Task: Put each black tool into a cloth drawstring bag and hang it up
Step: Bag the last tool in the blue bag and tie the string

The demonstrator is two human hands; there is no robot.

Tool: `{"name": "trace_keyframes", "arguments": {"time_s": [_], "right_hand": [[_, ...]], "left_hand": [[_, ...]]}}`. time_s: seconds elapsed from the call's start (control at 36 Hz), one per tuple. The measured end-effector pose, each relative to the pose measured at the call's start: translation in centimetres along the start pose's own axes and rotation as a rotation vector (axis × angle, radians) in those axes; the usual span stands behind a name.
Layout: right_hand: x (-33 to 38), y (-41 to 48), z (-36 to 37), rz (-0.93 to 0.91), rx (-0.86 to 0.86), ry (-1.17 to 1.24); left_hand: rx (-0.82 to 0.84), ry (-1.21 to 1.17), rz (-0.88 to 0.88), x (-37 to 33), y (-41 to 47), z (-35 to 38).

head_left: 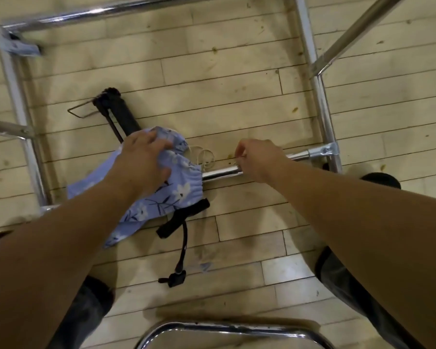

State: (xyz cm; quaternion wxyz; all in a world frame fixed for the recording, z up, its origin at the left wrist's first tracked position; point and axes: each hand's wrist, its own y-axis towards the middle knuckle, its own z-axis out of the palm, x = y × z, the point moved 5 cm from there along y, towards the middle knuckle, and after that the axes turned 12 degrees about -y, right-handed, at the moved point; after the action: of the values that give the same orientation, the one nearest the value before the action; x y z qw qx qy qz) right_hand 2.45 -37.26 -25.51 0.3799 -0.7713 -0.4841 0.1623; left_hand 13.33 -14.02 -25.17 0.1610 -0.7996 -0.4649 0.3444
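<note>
A blue floral cloth drawstring bag (179, 187) hangs against the low chrome rail (222, 171) in the middle of the head view. My left hand (142, 159) grips the bag's gathered top. A black tool (120, 110) sticks out of the bag towards the upper left, and its black handle and hose (183, 222) show below the bag. My right hand (258, 158) is at the rail, fingers pinched on the pale drawstring (203, 156), whose loops lie between the two hands.
A chrome tube rack frame (321, 102) surrounds the work area over a pale wooden plank floor. A thin wire hook (79, 112) lies by the tool's end. A chrome chair edge (232, 328) sits at the bottom, with my dark-trousered legs on both sides.
</note>
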Motion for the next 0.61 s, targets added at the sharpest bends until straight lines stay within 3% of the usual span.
{"name": "trace_keyframes", "arguments": {"time_s": [0.22,0.44,0.61], "right_hand": [[0.2,2.0,0.4,0.137,-0.027,0.061],[2.0,3.0,1.7,0.256,-0.091,0.115],[2.0,3.1,2.1,0.280,-0.154,0.130]], "left_hand": [[-0.031,-0.054,0.056,-0.8,-0.1,0.1],[-0.169,-0.103,0.057,-1.1,-0.2,-0.7],[-0.107,-0.122,-0.022,-0.7,0.1,0.1]]}}
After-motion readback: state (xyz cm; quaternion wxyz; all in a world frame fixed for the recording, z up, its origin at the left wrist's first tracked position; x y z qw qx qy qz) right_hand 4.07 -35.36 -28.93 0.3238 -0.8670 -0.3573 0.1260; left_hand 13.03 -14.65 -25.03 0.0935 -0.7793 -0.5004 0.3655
